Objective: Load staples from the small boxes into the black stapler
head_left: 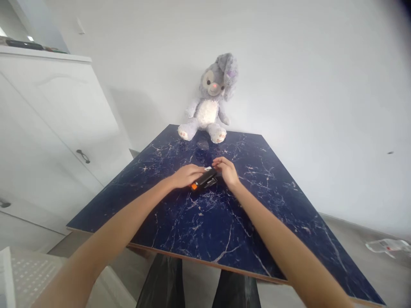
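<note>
A black, oblong, stapler-like object (205,179) with an orange end lies slanted over the middle of the table, its orange end nearer to me. A dark piece with a pale, shiny edge shows along its right side; its exact kind is too small to make out. My left hand (188,175) is closed on the object from the left, fingers along its upper side. A small white bit (208,168) shows by those fingertips. At the far right end, my right hand (227,172) has bent fingers close to the object, and whether they pinch anything is hidden.
The dark blue marbled table (205,231) narrows away toward a white wall. On its far edge sits a grey plush rabbit (207,107), leaning on the wall. A white cabinet (48,128) stands at left. A white item (388,246) lies on the floor at right.
</note>
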A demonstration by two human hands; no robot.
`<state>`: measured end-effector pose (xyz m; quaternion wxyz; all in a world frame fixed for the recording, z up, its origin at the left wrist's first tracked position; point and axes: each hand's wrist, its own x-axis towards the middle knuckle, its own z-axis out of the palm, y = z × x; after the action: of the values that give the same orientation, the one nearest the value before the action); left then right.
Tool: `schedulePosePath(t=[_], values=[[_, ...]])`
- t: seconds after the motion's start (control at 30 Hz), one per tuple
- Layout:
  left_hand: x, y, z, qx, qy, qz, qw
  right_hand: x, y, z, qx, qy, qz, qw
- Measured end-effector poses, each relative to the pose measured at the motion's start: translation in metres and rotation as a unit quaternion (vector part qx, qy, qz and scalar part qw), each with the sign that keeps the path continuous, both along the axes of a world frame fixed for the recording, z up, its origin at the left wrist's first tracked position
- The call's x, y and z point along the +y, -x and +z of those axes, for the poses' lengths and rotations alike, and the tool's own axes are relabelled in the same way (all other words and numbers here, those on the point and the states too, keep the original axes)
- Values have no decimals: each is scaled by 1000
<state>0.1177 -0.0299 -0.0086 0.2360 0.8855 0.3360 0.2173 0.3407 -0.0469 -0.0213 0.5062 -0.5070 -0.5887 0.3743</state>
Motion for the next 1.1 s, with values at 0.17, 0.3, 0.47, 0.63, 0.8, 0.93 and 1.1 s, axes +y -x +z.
schedulePosePath(t=[0.17,0.3,0.47,0.63,0.8,0.93,1.1], values=[[-40,-8,-1,0,-38,3,999,-49,-47,17,-128,-2,253,959],[-37,-7,-3,0,-78,42,996,-67,-38,29,-281,-75,218,932],[-24,2,-5,11,-90,34,995,-65,-21,17,-322,-116,125,931],[-20,11,-3,-9,-75,69,995,-63,-20,7,-309,-91,69,944],[-16,18,-3,-5,-3,44,999,-63,-19,8,-320,-77,51,943],[-8,27,-1,-8,83,28,996,-64,-19,9,-328,-55,37,942],[-6,34,9,-45,191,-13,981,-65,-19,11,-326,-50,41,943]])
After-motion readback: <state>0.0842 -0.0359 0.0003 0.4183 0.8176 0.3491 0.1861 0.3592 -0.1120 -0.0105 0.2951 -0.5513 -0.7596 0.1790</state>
